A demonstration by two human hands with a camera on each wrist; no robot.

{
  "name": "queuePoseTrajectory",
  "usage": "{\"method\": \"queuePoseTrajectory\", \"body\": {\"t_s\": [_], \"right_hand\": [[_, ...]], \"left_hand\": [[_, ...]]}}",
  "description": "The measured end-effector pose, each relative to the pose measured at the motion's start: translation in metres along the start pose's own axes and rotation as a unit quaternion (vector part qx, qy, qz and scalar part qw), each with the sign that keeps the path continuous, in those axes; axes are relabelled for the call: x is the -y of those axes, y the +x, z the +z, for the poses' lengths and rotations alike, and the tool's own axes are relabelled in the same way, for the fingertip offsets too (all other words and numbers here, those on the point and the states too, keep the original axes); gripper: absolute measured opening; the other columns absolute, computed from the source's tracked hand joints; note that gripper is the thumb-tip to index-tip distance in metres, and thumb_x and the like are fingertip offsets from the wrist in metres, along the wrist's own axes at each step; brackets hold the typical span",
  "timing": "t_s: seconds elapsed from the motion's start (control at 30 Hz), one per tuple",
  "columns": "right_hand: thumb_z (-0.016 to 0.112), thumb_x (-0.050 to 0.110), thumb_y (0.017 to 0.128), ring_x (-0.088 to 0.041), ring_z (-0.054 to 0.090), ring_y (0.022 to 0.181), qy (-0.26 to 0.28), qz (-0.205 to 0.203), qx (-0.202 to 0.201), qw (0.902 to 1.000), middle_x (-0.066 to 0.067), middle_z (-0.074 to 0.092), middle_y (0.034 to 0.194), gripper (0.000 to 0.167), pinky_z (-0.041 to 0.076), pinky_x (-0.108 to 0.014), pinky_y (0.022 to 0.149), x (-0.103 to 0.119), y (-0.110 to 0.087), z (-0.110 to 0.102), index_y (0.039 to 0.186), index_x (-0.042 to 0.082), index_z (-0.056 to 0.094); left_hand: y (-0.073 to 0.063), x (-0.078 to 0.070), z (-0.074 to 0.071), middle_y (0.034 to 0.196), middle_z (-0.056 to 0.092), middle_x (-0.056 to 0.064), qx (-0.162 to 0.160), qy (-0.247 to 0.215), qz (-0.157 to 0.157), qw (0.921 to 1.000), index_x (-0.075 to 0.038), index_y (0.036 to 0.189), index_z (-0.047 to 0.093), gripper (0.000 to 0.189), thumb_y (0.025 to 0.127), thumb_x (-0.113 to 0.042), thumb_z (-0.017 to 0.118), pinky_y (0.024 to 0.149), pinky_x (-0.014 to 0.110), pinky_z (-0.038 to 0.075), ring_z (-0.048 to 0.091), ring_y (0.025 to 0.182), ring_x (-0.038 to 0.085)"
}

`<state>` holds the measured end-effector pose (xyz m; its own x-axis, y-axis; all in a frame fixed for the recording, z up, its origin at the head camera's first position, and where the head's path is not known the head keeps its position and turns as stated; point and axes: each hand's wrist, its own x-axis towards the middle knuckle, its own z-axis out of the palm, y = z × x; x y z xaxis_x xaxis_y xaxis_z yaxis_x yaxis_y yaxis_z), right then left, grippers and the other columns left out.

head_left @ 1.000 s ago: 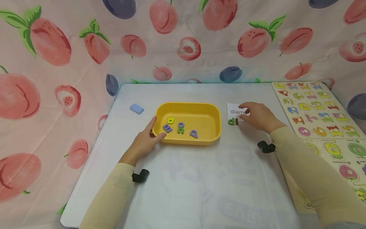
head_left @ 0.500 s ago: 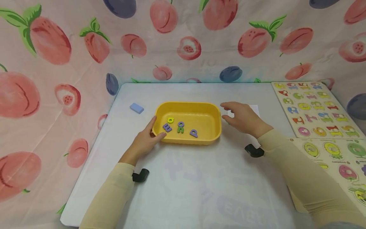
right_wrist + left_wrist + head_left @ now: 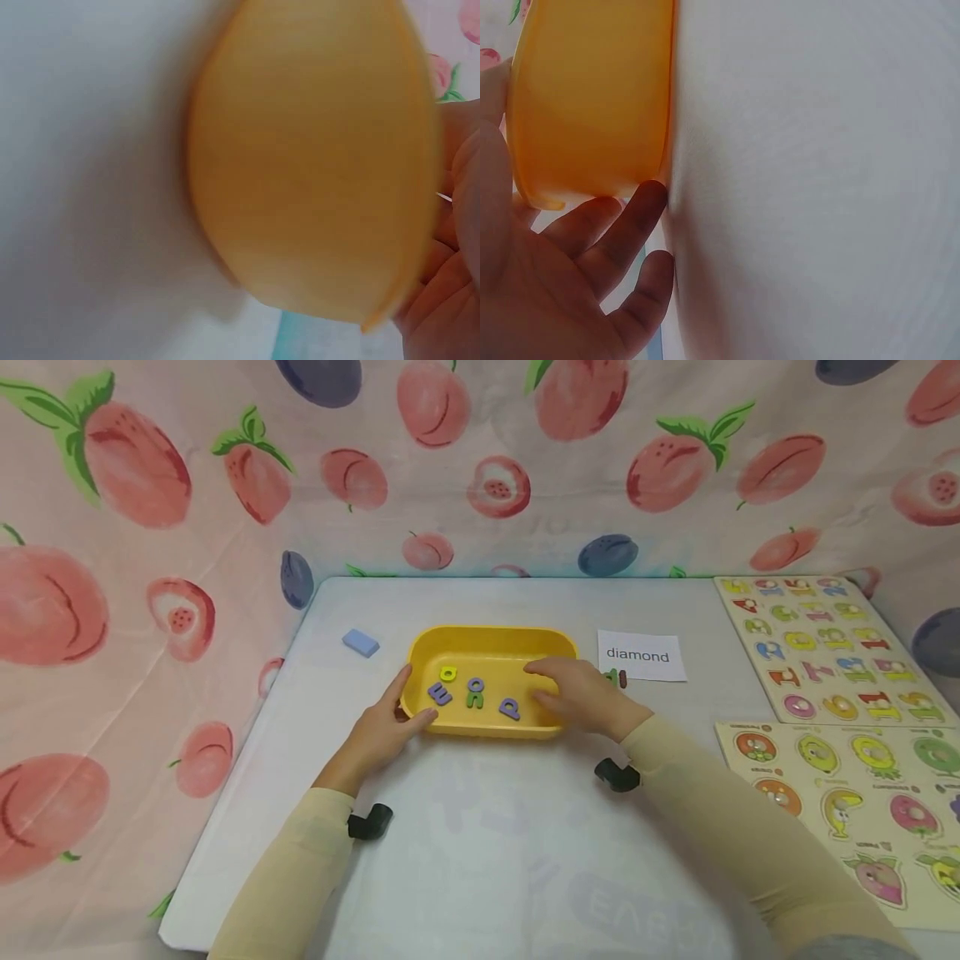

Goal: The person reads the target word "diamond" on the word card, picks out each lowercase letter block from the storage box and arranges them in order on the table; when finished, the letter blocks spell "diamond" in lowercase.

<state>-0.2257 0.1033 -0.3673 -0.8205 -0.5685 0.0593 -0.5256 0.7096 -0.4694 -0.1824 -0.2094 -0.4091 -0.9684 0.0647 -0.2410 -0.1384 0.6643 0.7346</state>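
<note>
A yellow plastic tray [image 3: 495, 727] holds several small letters: a yellow letter [image 3: 447, 674], a purple m [image 3: 439, 694], a purple o [image 3: 476, 685], a green n [image 3: 475, 700] and a purple d-like letter [image 3: 509, 708]. My left hand [image 3: 378, 731] grips the tray's left corner, thumb at the front rim and fingers against the end wall [image 3: 592, 97]. Over the tray's right end reaches my right hand [image 3: 588, 693], thumb and forefinger apart with nothing between them. Behind it a green letter [image 3: 613, 677], partly hidden, and a brown i [image 3: 622, 679] lie below a white card [image 3: 660, 668] reading "diamond".
A blue block [image 3: 361, 642] lies left of the tray. On the right stand a number puzzle board [image 3: 750, 693] and, nearer, a fruit puzzle board [image 3: 806, 777]. Fruit-patterned cloth [image 3: 570, 485] borders the white table [image 3: 465, 860] at the back and left.
My right hand has moved left from the card to over the tray's right end, uncovering the card's full word. The left hand stays at the tray's corner.
</note>
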Motion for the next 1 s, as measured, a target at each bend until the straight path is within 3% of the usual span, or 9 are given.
{"method": "queuePoseTrajectory", "body": {"t_s": [0.33,0.53,0.77,1.0], "right_hand": [[0.066,0.017,0.097,-0.030,0.056,0.125,0.003,0.014,-0.001,0.9999,-0.013,0.063,0.133,0.042,0.042,-0.045,0.107,0.001,0.005,0.012,0.136,0.002,0.059],[0.065,0.018,0.097,-0.030,0.053,0.128,-0.023,0.009,0.022,0.9995,-0.013,0.061,0.135,0.042,0.039,-0.044,0.110,0.006,0.009,0.013,0.136,0.002,0.059],[0.065,0.024,0.098,-0.028,0.054,0.129,-0.041,-0.022,0.044,0.9980,-0.011,0.062,0.135,0.044,0.038,-0.041,0.111,0.031,0.027,0.024,0.137,0.003,0.059],[0.064,0.019,0.098,-0.023,0.055,0.128,-0.013,-0.031,0.026,0.9991,-0.006,0.063,0.135,0.042,0.039,-0.038,0.110,0.040,0.046,0.038,0.138,0.006,0.060]], "left_hand": [[0.000,0.000,0.002,0.162,0.028,0.012,0.000,-0.007,0.002,1.0000,-0.045,0.160,0.003,0.090,0.092,-0.058,0.062,0.114,0.057,0.026,0.033,0.144,0.036],[-0.001,0.000,0.001,0.162,0.028,0.012,0.003,-0.006,0.004,1.0000,-0.045,0.160,0.002,0.091,0.092,-0.060,0.061,0.114,0.058,0.025,0.031,0.144,0.036],[0.001,0.003,0.001,0.161,0.029,0.015,0.002,-0.001,0.008,1.0000,-0.042,0.160,0.002,0.091,0.093,-0.058,0.061,0.114,0.057,0.027,0.035,0.142,0.037],[0.002,0.002,0.001,0.160,0.031,0.016,0.001,0.005,0.014,0.9999,-0.041,0.161,0.003,0.091,0.093,-0.058,0.061,0.113,0.056,0.028,0.036,0.141,0.037]]}}
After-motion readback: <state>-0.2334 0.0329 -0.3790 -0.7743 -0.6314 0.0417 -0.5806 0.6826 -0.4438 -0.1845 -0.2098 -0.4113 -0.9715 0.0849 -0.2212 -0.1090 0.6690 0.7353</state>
